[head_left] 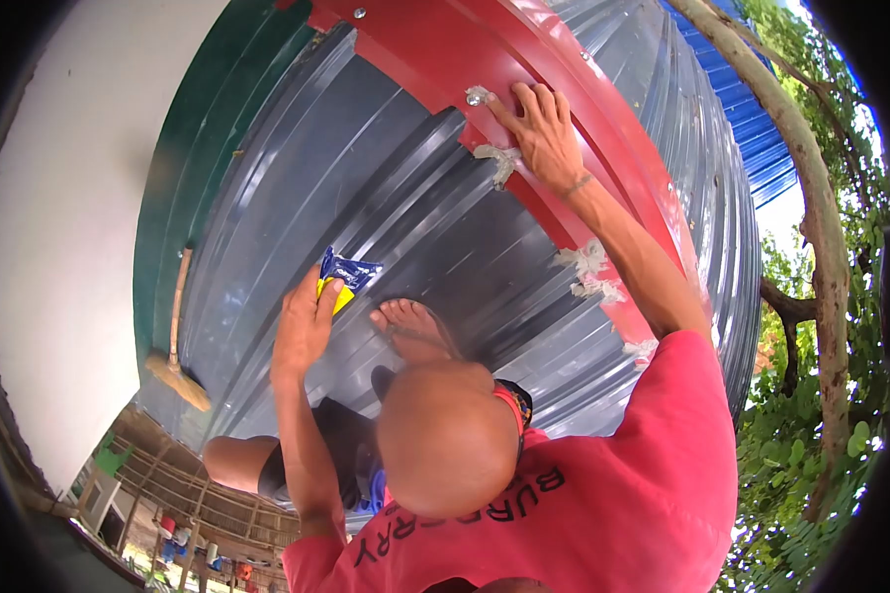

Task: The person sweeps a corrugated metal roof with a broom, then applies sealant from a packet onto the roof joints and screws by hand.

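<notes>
In the head view my left hand [305, 326] is closed around a crumpled blue and yellow packet [351, 277], held low over the grey roof sheets. My right hand [544, 138] reaches up onto the red metal flashing [425, 59]. Its fingers lie on the red surface, with the thumb side beside a screw head [476, 97] smeared with grey-white sealant. Just below, a ragged lump of the same sealant [501, 160] clings to the flashing's notched edge. Further lumps of sealant [590, 269] sit along that edge to the right.
My bare foot [415, 326] rests on the ribbed grey roofing [297, 168]. A tool with a wooden handle and tan head [176, 371] lies to the left, near a white wall [69, 217]. A tree trunk [826, 237] stands close on the right. Ground and a fence appear far below.
</notes>
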A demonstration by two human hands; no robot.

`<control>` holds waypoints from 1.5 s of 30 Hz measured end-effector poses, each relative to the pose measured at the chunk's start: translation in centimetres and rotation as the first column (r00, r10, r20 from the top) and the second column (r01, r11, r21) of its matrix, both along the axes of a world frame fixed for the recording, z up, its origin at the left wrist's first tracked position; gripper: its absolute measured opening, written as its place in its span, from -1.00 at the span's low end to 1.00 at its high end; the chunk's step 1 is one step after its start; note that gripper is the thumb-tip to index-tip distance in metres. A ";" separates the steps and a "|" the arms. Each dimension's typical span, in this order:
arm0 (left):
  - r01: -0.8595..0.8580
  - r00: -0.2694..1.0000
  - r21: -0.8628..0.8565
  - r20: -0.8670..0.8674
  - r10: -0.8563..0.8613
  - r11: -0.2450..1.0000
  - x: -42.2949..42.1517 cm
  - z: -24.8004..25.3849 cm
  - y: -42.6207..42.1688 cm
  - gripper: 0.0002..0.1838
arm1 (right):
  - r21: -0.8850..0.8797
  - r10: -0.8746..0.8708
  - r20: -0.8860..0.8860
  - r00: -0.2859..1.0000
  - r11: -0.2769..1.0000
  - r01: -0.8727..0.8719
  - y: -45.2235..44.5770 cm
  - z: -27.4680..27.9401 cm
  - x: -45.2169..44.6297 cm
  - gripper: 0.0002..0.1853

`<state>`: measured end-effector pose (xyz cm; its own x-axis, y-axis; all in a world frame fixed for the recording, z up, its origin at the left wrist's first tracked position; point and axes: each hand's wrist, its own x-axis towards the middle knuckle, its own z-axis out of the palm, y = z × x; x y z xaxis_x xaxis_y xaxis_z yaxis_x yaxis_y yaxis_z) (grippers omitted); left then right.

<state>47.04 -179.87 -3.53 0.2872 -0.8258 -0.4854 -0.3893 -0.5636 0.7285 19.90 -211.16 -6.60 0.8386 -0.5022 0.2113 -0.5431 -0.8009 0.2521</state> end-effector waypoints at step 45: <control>0.005 1.000 -0.002 0.023 -0.005 1.000 -0.7 -1.2 3.2 -0.65 | 0.395 -0.239 0.223 0.945 0.909 0.137 -2.1 -1.6 1.9 -0.54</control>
